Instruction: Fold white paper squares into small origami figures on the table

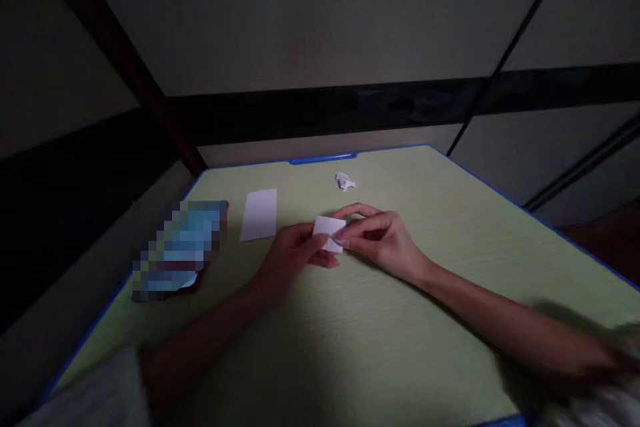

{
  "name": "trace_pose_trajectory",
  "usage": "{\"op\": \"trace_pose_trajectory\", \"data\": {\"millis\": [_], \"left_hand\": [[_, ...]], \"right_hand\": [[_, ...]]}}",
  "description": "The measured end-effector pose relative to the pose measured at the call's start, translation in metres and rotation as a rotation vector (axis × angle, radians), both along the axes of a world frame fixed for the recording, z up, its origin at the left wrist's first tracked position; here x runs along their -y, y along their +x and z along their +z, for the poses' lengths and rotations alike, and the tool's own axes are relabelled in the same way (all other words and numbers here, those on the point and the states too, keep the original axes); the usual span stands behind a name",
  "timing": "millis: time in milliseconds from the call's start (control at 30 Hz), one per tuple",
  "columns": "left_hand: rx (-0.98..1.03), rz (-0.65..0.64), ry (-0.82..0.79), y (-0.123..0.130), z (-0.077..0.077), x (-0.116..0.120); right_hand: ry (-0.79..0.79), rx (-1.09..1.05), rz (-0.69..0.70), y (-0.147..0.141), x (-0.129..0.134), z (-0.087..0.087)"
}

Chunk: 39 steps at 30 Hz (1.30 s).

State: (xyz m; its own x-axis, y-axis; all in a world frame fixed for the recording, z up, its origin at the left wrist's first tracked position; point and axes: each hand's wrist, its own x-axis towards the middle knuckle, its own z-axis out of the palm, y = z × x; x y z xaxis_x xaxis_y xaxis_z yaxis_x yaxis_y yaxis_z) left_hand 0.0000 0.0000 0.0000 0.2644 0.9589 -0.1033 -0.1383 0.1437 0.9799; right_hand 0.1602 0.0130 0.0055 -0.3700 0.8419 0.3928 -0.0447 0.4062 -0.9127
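A small white piece of folded paper [326, 225] is held up between both hands, a little above the table. My left hand [293, 250] grips its left and lower side, with the thumb lying on the front face. The fingers of my right hand [383, 237] pinch its right side, near a crease or flap at the middle. The paper's back and some of the fingertips are hidden.
A pale wood-grain table [425, 320] with blue edging stands against dark-banded panels. A flat white sheet [259, 215] lies left of my hands. A folded or crumpled white paper piece [345, 181] sits beyond them. A pixelated, phone-like object [185, 247] rests at the left edge.
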Motion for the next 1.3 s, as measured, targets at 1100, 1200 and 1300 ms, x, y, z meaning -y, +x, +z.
{"op": "trace_pose_trajectory", "data": {"millis": [1100, 1200, 1300], "left_hand": [[-0.182, 0.099, 0.041, 0.002, 0.010, 0.005], [-0.193, 0.182, 0.063, 0.003, 0.013, 0.007], [-0.202, 0.200, 0.081, 0.005, 0.012, 0.008]], "right_hand": [[-0.046, 0.018, 0.082, -0.002, 0.006, 0.004], [-0.249, -0.091, 0.089, -0.005, 0.005, 0.004], [-0.390, -0.043, 0.093, -0.006, 0.003, 0.004]]}}
